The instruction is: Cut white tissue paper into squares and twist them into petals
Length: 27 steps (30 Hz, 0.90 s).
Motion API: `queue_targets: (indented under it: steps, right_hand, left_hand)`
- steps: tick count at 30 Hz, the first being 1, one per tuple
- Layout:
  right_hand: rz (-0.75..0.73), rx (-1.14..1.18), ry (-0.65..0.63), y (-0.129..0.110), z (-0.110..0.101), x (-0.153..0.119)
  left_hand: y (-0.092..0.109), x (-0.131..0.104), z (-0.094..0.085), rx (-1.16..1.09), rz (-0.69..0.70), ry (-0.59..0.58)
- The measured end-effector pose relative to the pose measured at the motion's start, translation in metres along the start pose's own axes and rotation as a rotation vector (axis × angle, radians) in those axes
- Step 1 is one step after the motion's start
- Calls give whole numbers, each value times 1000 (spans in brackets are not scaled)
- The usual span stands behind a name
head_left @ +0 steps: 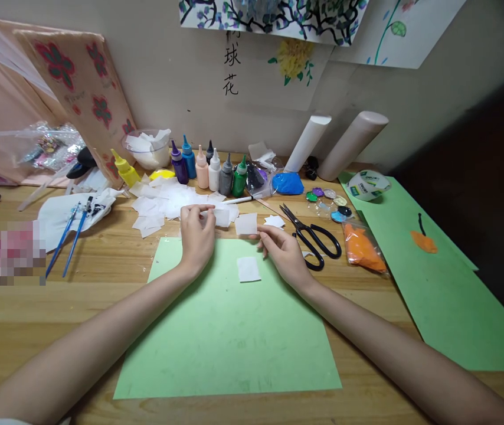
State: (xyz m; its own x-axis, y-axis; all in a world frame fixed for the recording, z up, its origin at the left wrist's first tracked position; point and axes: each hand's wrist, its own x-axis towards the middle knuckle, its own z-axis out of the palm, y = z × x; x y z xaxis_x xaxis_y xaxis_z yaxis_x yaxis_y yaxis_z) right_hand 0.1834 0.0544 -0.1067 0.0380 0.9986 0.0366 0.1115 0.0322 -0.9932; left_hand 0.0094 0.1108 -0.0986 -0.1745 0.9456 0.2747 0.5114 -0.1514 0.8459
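Note:
My left hand pinches a small white paper piece between thumb and fingers, above the top edge of a green sheet. My right hand is closed on the corner of another white paper square, held up just beside the first. A third white square lies flat on the green sheet below both hands. Behind my left hand spreads a loose heap of white paper pieces. Black-handled scissors rest open-bladed to the right of my right hand.
Several paint bottles stand by the wall. Two brushes lie on white paper at left. At right are an orange clay bag, a tape roll and more green sheets. Two tall rolls lean at the back.

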Motion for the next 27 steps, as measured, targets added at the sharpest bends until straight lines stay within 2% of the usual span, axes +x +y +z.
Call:
queue_targets:
  steps: [3,4,5,7,9,10,12,15,20,22,24,27]
  right_hand:
    - [-21,94,6,0,1,1]
    - [-36,104,24,0,0,1]
    - [-52,104,53,0,0,1]
    - [-84,79,122,1,-1,1]
    - [-112,44,171,2,-1,1]
    - [-123,32,182,3,-2,1]
    - [-136,21,186,3,-2,1]
    - [-133,8,157,1,-3,1]
    - [-109,-120,-109,-8,-3,-3]
    - [-124,-150,-141,-11,-2,-5]
    - [-130,-141,-138,-11,-1,-5]
    - [-120,-110,-151,-9,-1,-5]
  left_hand:
    - [7,-8,-2,55,201,32]
    - [10,-11,-3,79,295,-3]
    - [14,-15,-4,101,395,-89]
    - [19,-20,-6,152,578,-381]
    - [22,-23,-7,206,691,-662]
    - [22,-24,-7,226,712,-753]
    - [22,-23,-6,226,696,-844]
    - [20,-21,-5,122,597,-866]
    - [16,-16,-4,-159,280,-745]
    - [15,-14,-3,-240,198,-719]
    - [15,-12,-3,-274,159,-703]
    - [14,-12,-2,-252,173,-688]
